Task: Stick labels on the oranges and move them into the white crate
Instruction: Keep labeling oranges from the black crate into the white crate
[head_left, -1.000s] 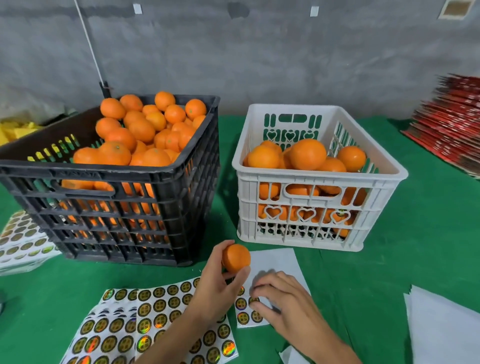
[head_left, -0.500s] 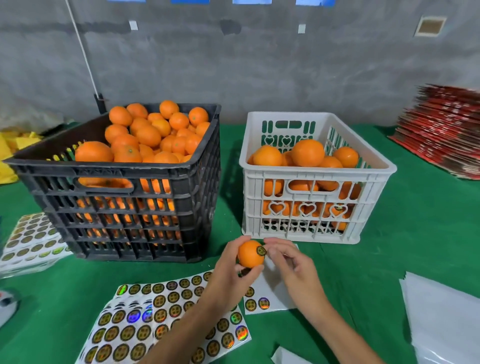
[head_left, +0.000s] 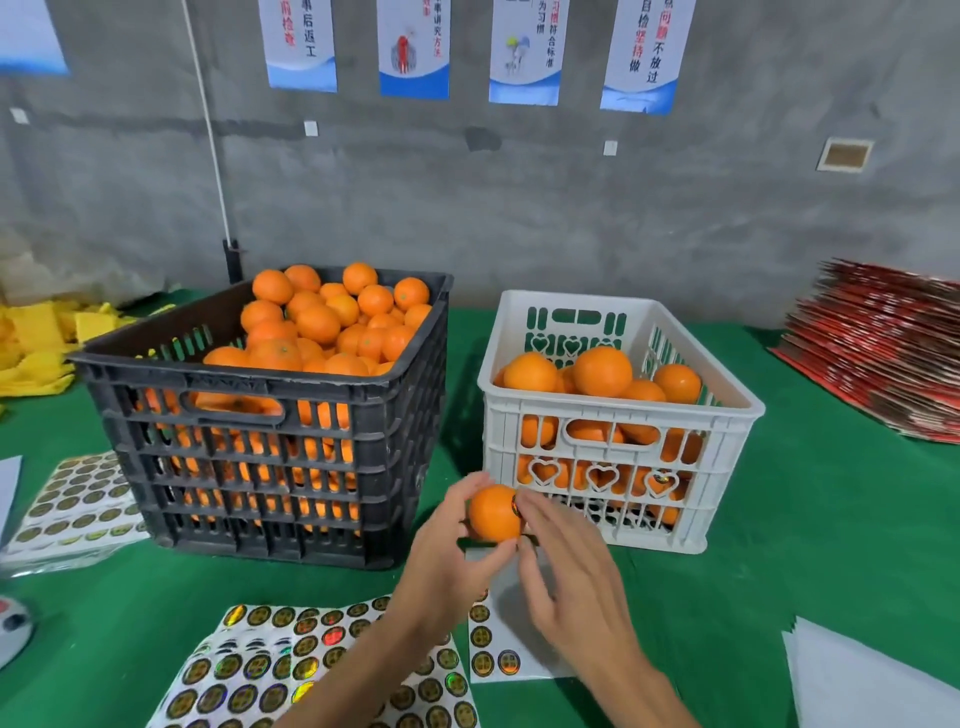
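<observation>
My left hand (head_left: 447, 566) grips an orange (head_left: 493, 513) in front of the white crate (head_left: 623, 415). A round label shows on the orange's right side. My right hand (head_left: 571, 577) lies beside it with straight fingers, the fingertips touching the orange at the label. The white crate holds several oranges (head_left: 602, 371). To its left the black crate (head_left: 270, 457) is piled high with oranges (head_left: 322, 322). Label sheets (head_left: 260, 670) lie under my forearms, and a nearly used sheet (head_left: 493, 660) lies below my right hand.
More label sheets (head_left: 72, 499) sit at the left on the green table (head_left: 831, 519). A stack of red flat cartons (head_left: 883, 348) is at the far right. White paper (head_left: 872, 680) lies at the lower right, yellow material (head_left: 36, 343) at the far left.
My right hand took a label from the sheet and put it on the orange. Both hands with the orange rose toward the white crate. The right fingers have straightened.
</observation>
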